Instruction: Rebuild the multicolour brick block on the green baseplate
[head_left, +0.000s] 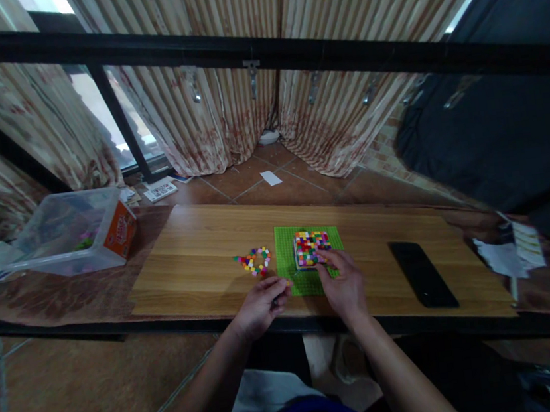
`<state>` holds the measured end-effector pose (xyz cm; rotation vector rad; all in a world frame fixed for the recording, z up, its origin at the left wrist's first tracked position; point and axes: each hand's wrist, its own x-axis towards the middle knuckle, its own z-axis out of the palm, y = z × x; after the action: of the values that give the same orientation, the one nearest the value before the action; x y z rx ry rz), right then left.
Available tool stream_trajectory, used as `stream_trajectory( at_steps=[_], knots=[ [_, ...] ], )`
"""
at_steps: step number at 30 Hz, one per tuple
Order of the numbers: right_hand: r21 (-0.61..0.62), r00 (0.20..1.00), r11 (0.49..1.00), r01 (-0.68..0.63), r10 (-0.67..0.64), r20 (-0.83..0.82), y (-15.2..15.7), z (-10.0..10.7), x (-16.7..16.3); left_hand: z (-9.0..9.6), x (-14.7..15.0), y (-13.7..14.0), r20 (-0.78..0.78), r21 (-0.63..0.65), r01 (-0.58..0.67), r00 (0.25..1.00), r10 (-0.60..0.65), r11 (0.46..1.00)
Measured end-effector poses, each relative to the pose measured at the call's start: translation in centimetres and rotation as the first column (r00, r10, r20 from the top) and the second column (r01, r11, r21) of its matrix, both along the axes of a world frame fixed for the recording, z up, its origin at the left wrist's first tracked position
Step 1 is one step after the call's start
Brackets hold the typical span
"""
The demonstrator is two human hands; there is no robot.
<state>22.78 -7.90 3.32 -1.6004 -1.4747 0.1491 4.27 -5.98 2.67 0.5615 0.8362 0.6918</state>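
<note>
Near the middle of the wood-grain table's [199, 242] near edge, a green studded square baseplate [284, 248] is lying before us, seemingly so both hands can reach it. It is carrying a rectangular block of multicoloured plastic bricks [311, 240]. Our left hand [265, 301] is pinching a small orange plastic brick [288, 284]; our right hand [343, 284] is touching the block's near right corner, fingers narrowly curled, perhaps steadying it, though we cannot tell whether it is gripping. Loose multicoloured bricks [248, 263] are lying towards the left edge, probably for easy picking.
</note>
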Motion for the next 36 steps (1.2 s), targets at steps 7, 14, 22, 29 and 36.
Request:
stream_trajectory(
  at_steps=[7, 14, 22, 29, 36],
  knots=[
    [0.075, 0.989, 0.987, 0.144, -0.145, 0.008, 0.2, 0.8, -0.1, 0.1, -0.1, 0.0, -0.012, 0.003, 0.006, 1.0, -0.006, 1.0],
    [0.059, 0.973, 0.975, 0.213, -0.217, 0.079, 1.1, 0.1, -0.4, 0.1, -0.1, 0.0, -0.004, 0.007, 0.008, 1.0, -0.008, 1.0],
    [0.047, 0.974, 0.974, 0.223, -0.224, 0.016, 1.3, -0.7, -0.7, 0.0, -0.1, 0.2, 0.018, 0.001, 0.031, 0.999, -0.031, 1.0],
    [0.076, 0.972, 0.974, 0.215, -0.206, -0.113, 1.6, -1.3, -1.2, -0.1, 0.0, 0.2, 0.002, -0.001, 0.027, 1.0, -0.027, 1.0],
    [0.072, 0.976, 0.977, 0.201, -0.194, -0.094, 1.1, -0.9, -1.0, -0.2, 0.1, -0.1, 0.03, 0.014, -0.021, 0.999, 0.02, 1.0]
  ],
)
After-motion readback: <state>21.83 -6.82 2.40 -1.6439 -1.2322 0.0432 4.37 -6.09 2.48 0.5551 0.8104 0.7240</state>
